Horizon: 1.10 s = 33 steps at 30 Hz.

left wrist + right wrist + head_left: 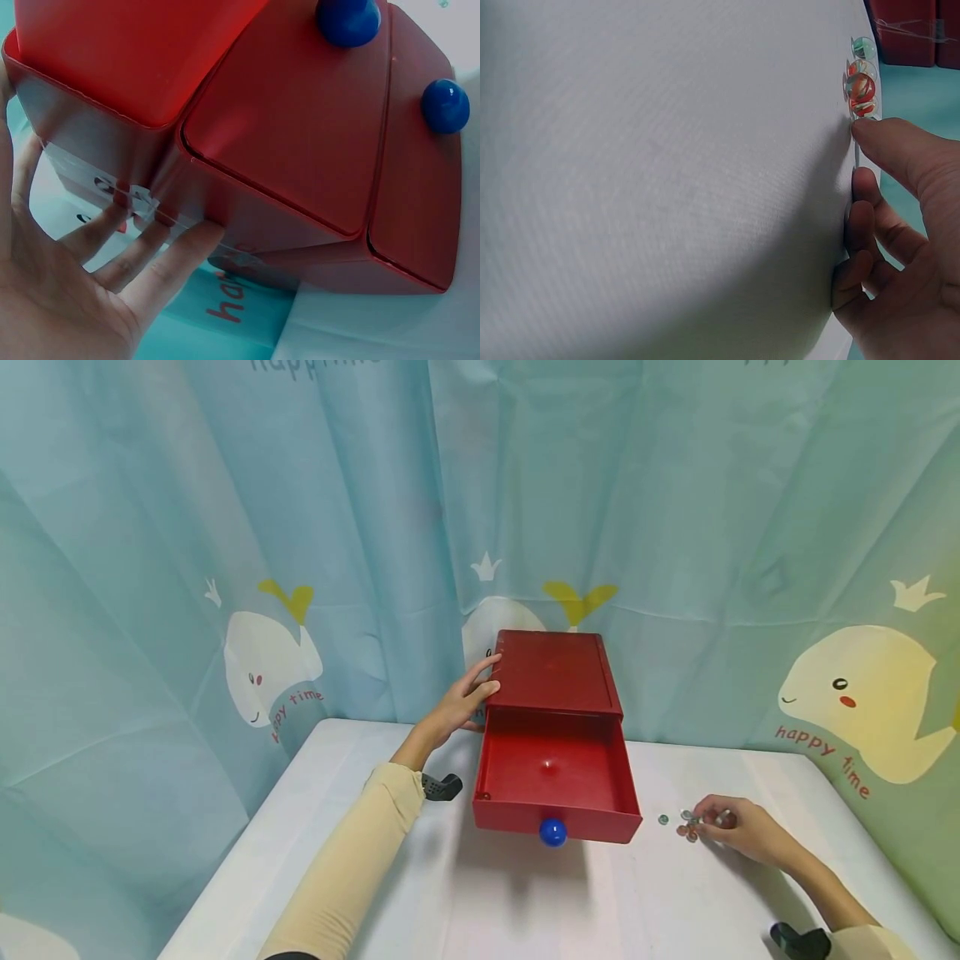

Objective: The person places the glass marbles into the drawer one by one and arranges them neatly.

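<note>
Head view: marbles beside right fingers

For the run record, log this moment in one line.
left hand: touching red drawer cabinet | right hand: at glass marbles | top drawer: open

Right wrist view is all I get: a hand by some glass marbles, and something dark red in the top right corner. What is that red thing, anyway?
Observer: From the head view, it's a red cabinet with its top drawer pulled out.
Visitor: Oh, neat! Is anyone touching it?
Observer: Yes, the person's left hand touches it on the side away from the marbles.
Visitor: And what would you grab to pull that drawer?
Observer: Probably the round blue knob on its front.
</note>
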{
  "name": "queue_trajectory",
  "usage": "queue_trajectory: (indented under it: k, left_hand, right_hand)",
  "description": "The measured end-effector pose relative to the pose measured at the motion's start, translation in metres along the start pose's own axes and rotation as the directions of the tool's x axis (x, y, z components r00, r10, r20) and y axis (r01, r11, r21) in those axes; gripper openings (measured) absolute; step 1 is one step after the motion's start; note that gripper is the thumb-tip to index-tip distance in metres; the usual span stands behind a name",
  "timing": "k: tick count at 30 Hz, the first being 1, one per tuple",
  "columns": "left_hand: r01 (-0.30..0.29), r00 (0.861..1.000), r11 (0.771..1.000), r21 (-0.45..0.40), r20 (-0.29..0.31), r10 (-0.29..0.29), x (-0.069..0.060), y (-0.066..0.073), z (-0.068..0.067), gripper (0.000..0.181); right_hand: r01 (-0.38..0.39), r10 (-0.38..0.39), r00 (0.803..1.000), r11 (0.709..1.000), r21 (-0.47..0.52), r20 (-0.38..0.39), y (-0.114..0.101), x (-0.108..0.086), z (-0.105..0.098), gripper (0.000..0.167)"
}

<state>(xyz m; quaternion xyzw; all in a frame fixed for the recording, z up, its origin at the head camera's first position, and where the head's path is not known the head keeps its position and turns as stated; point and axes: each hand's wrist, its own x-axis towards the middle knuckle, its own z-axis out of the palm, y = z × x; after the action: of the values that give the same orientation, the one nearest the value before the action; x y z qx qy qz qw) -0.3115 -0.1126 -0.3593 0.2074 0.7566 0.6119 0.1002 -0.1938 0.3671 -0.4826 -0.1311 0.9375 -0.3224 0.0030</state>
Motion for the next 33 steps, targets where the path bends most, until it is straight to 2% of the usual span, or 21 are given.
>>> queue_trajectory:
  k: [7,16,24,33]
  left_hand:
    - [-0.002,1.000,1.000,0.003,0.004,0.002,0.002,-0.003,0.000,0.061]
    - [-0.011,1.000,1.000,0.006,0.004,0.011,0.003,-0.006,-0.001,0.060]
    - [-0.010,1.000,1.000,0.006,0.004,0.010,0.003,-0.006,-0.001,0.060]
    - [-0.013,1.000,1.000,0.002,0.011,0.013,0.002,-0.005,-0.001,0.061]
  right_hand:
    - [-0.010,0.011,1.000,1.000,-0.002,0.014,-0.003,-0.001,-0.002,0.013]
    - [0.116,-0.116,0.993,0.993,-0.019,0.036,-0.005,0.002,-0.011,0.011]
    - [0.253,-0.255,0.967,0.966,-0.052,-0.021,-0.017,0.006,-0.036,0.014]
    - [0.265,-0.272,0.961,0.958,-0.113,-0.054,-0.051,0.018,-0.071,0.012]
